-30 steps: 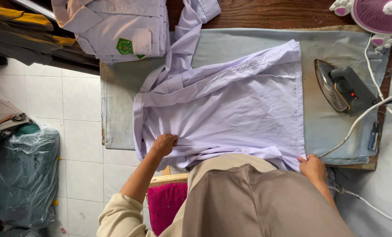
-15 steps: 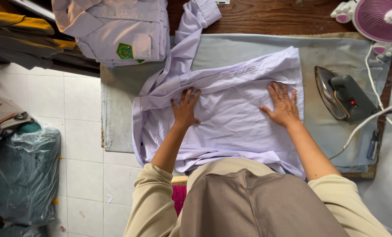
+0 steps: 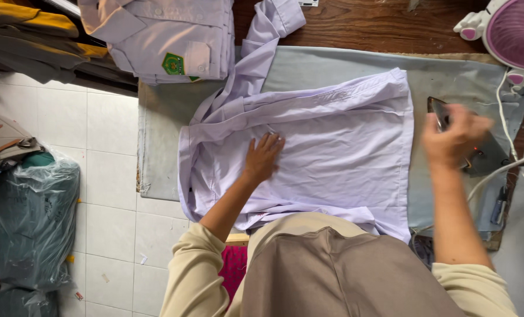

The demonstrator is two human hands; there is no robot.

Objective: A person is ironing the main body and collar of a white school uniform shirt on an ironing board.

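From the head view I find a lilac shirt (image 3: 326, 147) spread flat across the grey padded ironing surface (image 3: 344, 64) in the centre of the frame, one sleeve trailing toward the top centre. My left hand (image 3: 263, 157) lies palm down on the cloth just left of centre, fingers spread wide, holding nothing, only pressing the fabric. My right hand (image 3: 454, 138) is at the right of the frame, on the iron (image 3: 470, 147), which sits at the right end of the pad just beside the shirt's edge. The hand is blurred; it appears curled over the handle, but I cannot tell how firm the grip is.

A stack of folded shirts (image 3: 168, 38) sits at upper left. A pink and white fan (image 3: 511, 35) occupies the upper right corner. A white cord (image 3: 496, 170) runs from the iron off the right edge. Plastic-wrapped bundles (image 3: 30, 223) rest on the tiled floor at lower left.

Risks, in my judgement:
- The cord could drag across the pad's edge and snag, jerking the iron.
- The spread left fingers lie where the soleplate may travel; a burn is possible.
- The bunched cloth at the shirt's left side could be pressed into creases.
- A loose grip could tip the iron.
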